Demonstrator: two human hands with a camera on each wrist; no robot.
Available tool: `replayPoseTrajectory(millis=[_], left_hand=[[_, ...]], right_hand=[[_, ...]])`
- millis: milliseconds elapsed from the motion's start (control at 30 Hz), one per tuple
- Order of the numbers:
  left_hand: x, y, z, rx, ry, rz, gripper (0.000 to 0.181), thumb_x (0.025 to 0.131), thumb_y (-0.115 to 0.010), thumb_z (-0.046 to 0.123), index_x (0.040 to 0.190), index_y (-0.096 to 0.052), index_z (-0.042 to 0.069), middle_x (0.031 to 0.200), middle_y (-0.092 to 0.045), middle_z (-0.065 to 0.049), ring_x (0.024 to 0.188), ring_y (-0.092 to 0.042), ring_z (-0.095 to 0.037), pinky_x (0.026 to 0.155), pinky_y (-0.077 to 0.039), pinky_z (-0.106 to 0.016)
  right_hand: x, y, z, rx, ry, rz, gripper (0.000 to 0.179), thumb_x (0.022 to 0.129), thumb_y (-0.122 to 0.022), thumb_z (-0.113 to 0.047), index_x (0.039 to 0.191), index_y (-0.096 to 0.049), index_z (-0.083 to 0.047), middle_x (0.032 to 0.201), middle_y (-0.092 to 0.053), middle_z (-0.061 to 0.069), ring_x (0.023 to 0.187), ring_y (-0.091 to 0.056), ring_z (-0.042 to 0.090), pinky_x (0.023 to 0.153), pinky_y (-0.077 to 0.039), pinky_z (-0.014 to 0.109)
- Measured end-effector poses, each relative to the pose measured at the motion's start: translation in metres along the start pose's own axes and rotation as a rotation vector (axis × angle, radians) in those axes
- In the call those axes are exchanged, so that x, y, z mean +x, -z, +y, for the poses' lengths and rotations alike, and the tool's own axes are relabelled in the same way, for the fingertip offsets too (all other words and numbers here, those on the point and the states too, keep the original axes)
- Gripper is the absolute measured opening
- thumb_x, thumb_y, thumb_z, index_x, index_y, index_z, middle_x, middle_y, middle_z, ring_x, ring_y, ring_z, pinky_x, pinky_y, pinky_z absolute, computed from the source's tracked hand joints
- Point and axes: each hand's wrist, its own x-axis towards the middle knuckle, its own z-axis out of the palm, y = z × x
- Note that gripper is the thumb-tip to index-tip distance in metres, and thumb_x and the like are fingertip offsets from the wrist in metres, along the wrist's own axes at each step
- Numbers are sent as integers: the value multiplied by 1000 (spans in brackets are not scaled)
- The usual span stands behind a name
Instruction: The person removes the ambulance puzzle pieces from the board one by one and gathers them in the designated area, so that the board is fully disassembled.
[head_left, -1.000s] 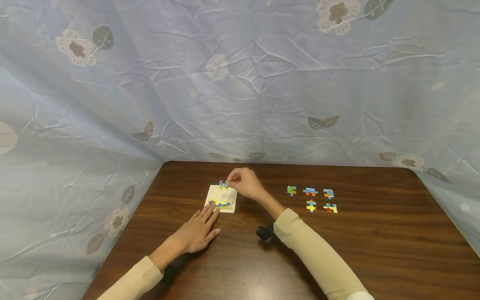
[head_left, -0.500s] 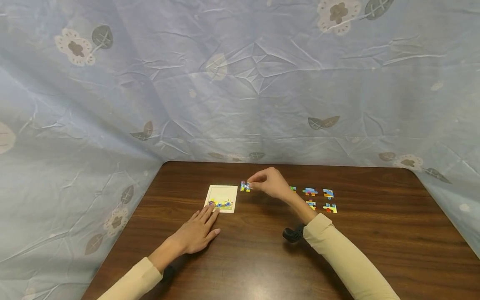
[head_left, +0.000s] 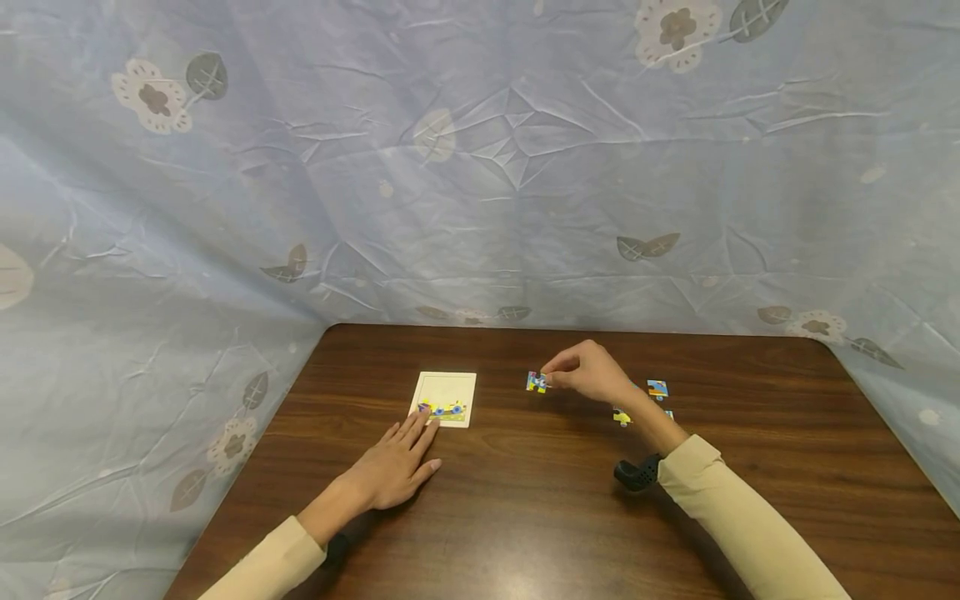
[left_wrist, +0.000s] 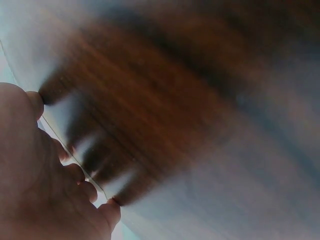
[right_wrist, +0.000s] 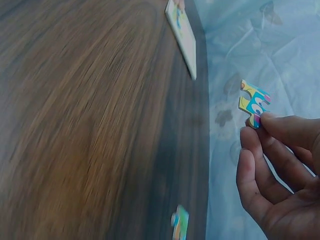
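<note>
A jigsaw puzzle piece [head_left: 536,382] with blue, yellow and pink print and cartoon eyes is pinched between the thumb and fingers of my right hand [head_left: 588,372]. The right wrist view shows the puzzle piece [right_wrist: 255,104] held by one edge, above the table. My left hand [head_left: 393,462] lies with straight fingers, the tips on the lower left edge of a cream puzzle tray [head_left: 444,387]. Along the tray's bottom runs a strip of yellow and blue picture. In the left wrist view the left hand [left_wrist: 45,185] shows its fingertips down on the wood.
Several loose puzzle pieces lie right of the tray, partly behind my right arm, one being a blue piece [head_left: 657,389]. A green puzzle piece [right_wrist: 180,223] shows in the right wrist view. The brown table [head_left: 510,517] meets a floral cloth [head_left: 517,208] behind.
My right hand has carried the puzzle piece away from above the tray, rightward toward the loose pieces. The left hand has stayed at the tray.
</note>
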Motion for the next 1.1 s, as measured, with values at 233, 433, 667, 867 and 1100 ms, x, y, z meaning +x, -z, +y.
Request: replayPoseTrajectory(millis=[233, 433, 667, 867, 1100], left_hand=[[1, 0, 1, 17, 13, -9, 71, 114, -33, 52, 169, -17, 10, 178, -8, -15, 166, -14, -35, 134, -21, -57], [0, -1, 1, 11, 13, -8, 71, 114, -33, 52, 169, -19, 10, 178, -9, -15, 166, -14, -35, 134, -22, -57], [-1, -3, 2, -2, 10, -11, 71, 114, -36, 50, 169, -20, 9, 178, -9, -16, 166, -14, -35, 133, -21, -59], [0, -3, 1, 7, 18, -5, 71, 114, -33, 52, 169, -18, 11, 178, -9, -15, 166, -13, -33, 134, -21, -56], [0, -2, 1, 13, 11, 6, 71, 114, -32, 53, 169, -17, 11, 178, -9, -15, 166, -14, -34, 134, -21, -56]], right_hand=[[-11, 14, 22, -44, -32, -22, 14, 96, -77, -18, 106, -84, -12, 98, -83, 5, 90, -79, 27, 79, -65, 42], [-22, 22, 37, -66, -82, -27, 15, 97, -75, -14, 108, -83, -8, 99, -83, 7, 88, -77, 26, 78, -65, 40], [-32, 28, 52, -97, -87, -46, 17, 98, -69, -6, 108, -82, -2, 92, -82, 10, 82, -76, 22, 68, -61, 32], [-35, 30, 58, -113, -78, -54, 18, 95, -67, -2, 105, -82, -1, 92, -82, 12, 79, -75, 21, 57, -47, 28], [-35, 31, 61, -117, -72, -58, 15, 95, -68, -2, 100, -82, -1, 90, -82, 10, 77, -74, 19, 62, -55, 29]])
